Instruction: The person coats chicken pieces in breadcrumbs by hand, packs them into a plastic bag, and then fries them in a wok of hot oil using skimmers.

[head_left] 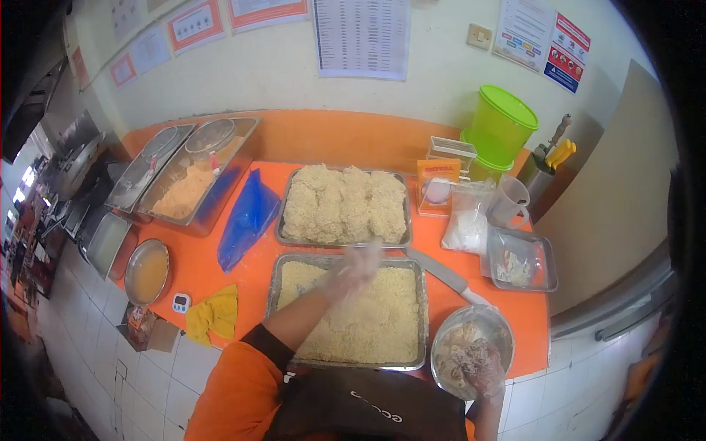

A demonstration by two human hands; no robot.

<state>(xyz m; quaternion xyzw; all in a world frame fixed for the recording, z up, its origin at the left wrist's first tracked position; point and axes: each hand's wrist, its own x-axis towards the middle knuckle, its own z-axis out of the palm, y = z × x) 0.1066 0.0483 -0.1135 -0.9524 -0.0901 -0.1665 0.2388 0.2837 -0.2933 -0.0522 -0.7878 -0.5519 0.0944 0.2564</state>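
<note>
Centrally, two trays [422,312], left hand [357,275] above, right hand [486,373] in one bowl [446,336]

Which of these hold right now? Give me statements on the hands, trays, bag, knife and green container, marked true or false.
1. The right hand is in the round bowl. True.
2. The blue bag lies right of the trays. False: the blue bag lies left of them.
3. The left arm reaches over the front tray. True.
4. The knife lies inside the back tray. False: the knife lies on the table, outside the back tray.
5. The green container stands near the wall, on the right. True.
6. The yellow cloth covers the timer. False: the timer is uncovered, beside the yellow cloth.
</note>
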